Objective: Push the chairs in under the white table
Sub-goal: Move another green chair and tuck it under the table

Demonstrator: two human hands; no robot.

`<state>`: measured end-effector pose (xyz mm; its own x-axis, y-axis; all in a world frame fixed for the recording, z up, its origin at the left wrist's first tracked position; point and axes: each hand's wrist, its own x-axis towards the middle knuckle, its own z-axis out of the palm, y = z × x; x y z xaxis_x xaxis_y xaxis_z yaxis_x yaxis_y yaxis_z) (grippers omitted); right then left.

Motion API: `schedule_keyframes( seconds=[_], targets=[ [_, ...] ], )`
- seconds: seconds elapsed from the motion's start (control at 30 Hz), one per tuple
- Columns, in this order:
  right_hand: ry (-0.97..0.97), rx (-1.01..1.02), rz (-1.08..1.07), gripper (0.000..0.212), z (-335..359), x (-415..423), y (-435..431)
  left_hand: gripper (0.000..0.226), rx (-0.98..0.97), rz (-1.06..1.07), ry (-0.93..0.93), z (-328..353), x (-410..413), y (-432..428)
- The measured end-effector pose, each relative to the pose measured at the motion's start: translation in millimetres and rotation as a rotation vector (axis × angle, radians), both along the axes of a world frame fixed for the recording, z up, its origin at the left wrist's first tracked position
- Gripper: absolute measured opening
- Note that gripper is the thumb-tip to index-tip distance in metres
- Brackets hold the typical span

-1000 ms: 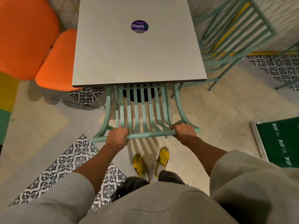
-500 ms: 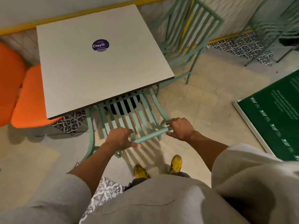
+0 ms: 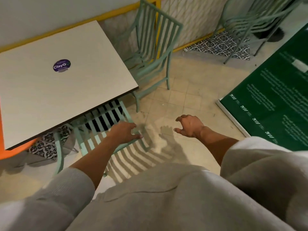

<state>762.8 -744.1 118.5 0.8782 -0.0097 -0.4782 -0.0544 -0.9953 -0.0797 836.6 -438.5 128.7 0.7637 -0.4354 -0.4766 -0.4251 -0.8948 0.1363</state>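
Note:
The white table (image 3: 50, 90) with a purple round sticker fills the upper left. A mint-green slatted chair (image 3: 100, 125) stands at its near edge with the seat under the tabletop and only the backrest showing. My left hand (image 3: 125, 132) hovers over the right end of that backrest, fingers apart, holding nothing. My right hand (image 3: 189, 125) is off the chair, out over the bare floor, fingers spread and curled. A second mint-green chair (image 3: 150, 47) stands at the table's right side, pulled out and angled away from it.
An orange seat (image 3: 10, 152) shows at the table's left edge. A green signboard (image 3: 275, 97) lies on the floor at right. More mint chairs (image 3: 250, 19) stand stacked at the top right by the wall. Beige tiled floor lies between me and the second chair.
Both hands have let go of the near chair's backrest. My right hand has swung out to the right. My view has turned right, toward the second chair.

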Motion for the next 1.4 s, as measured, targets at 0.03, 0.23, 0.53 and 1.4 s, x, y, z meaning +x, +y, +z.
schedule_keyframes(
  seconds=[0.03, 0.23, 0.53, 1.4],
  targets=[
    [0.002, -0.007, -0.001, 0.068, 1.4, -1.6, -16.7, 0.093, 0.007, 0.01, 0.006, 0.3, -0.3, -14.7],
    [-0.024, -0.038, 0.004, 0.082, 13.3, 1.8, -98.1, 0.099, -0.009, 0.023, -0.023, 11.8, 9.6, -93.4],
    [-0.111, 0.006, 0.018, 0.089, 18.0, 76.7, -171.8, 0.09, 0.049, -0.051, -0.093, 25.7, 77.3, -180.3],
    [-0.044, 0.0, 0.267, 0.099, 22.1, 463.3, -379.1, 0.106, 0.032, 0.262, -0.058, -7.1, 357.9, -396.1]
  ],
)
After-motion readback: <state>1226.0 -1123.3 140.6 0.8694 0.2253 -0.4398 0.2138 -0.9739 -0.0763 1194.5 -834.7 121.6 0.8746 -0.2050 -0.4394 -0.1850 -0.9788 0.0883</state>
